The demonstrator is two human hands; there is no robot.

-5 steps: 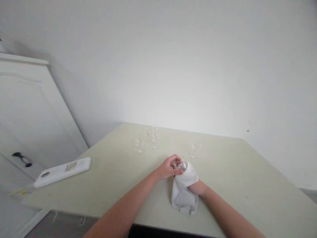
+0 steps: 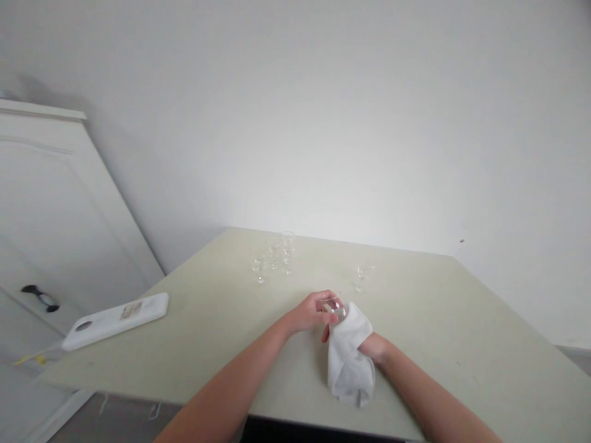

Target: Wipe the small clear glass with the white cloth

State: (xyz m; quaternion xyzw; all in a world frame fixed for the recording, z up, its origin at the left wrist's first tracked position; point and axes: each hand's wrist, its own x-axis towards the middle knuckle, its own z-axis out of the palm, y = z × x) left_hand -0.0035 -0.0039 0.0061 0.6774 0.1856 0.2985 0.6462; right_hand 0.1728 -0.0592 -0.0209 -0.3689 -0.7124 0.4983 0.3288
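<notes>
The pale surface spreads wide before me, so I'd brace both forearms low on it. On its near half, right of centre, the white cloth hangs in a loose fold; I'd gather that tail so it can't snag. The cluster of glasses, at least 3, stands far left, safely apart from my elbows. My right grip is mostly under the cloth; I cannot tell how it closes. My left grip has thumb and fingers around the small clear glass, which sits between my 2 grips, against the cloth. I'd support its bowl and press gently, without twisting, and mind the lone glass just beyond.
</notes>
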